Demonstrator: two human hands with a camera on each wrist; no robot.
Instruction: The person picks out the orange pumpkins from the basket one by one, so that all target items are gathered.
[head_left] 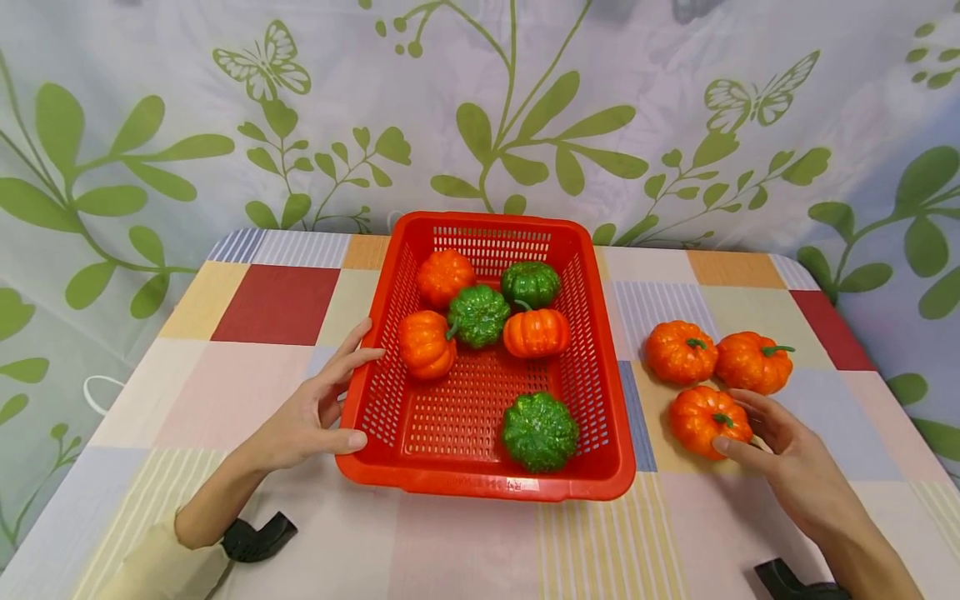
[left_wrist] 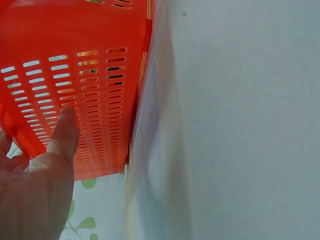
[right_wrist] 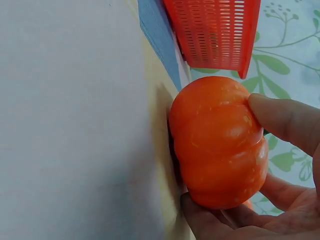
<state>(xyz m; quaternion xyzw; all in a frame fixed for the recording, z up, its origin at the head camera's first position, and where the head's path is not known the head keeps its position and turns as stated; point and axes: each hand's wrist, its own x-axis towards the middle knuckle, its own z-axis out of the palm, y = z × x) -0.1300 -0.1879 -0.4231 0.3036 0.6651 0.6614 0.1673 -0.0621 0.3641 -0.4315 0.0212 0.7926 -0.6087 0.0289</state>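
Note:
A red plastic basket holds orange and green pumpkins, among them a green one at its near right corner. My left hand rests on the basket's left rim, thumb and fingers spread; in the left wrist view the hand lies against the slotted wall. To the right of the basket, my right hand grips an orange pumpkin that sits on the table. The right wrist view shows this pumpkin between the thumb and fingers of the right hand.
Two more orange pumpkins lie side by side just behind the gripped one. A patchwork cloth covers the table. Behind it hangs a leaf-patterned curtain. Black straps are on both wrists.

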